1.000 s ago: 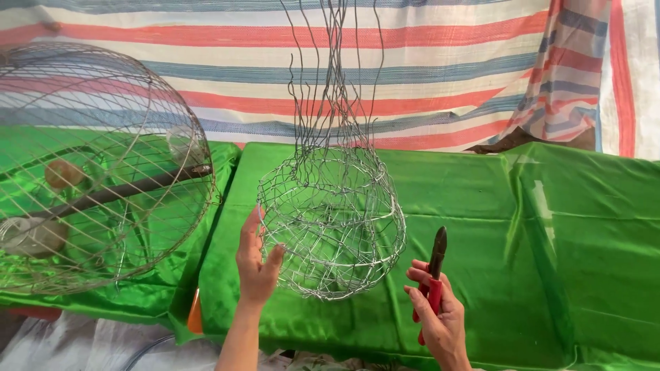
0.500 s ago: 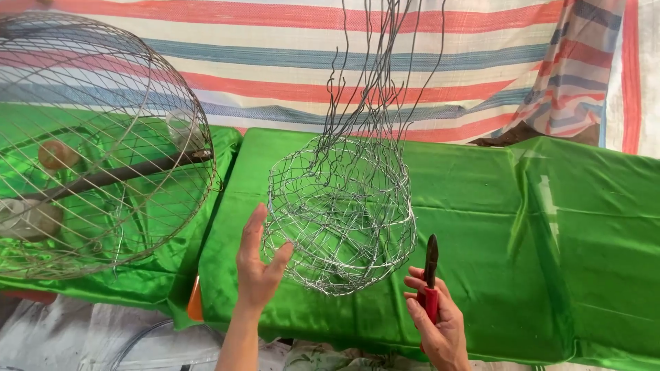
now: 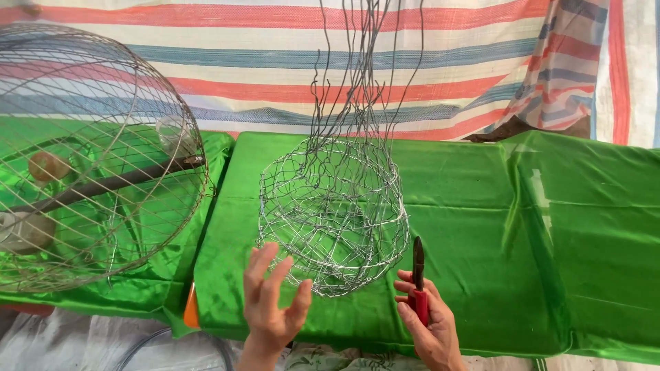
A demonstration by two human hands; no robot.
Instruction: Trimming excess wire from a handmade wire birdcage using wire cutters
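Nearest, the left hand point(image 3: 271, 302) is spread open, fingertips just short of the wire basket point(image 3: 333, 216); the right hand point(image 3: 430, 323) grips red-handled pliers point(image 3: 418, 282), tip up. The basket sits mid-table on the green cloth point(image 3: 550, 240), loose strands rising. Steadying its rim looks wise. Left, a big wire dome point(image 3: 89, 158) crowds it; striped tarp point(image 3: 240, 62) behind.

Long loose wires of the woven wire basket point(image 3: 333, 213) ran past the top edge, their ends unseen. The large wire dome point(image 3: 89, 158) was cropped at the left edge; objects beneath it showed only blurred through the mesh. Both forearms were cut off at the bottom edge. The handles of the red pliers point(image 3: 419, 288) lay hidden inside the right hand point(image 3: 430, 326)
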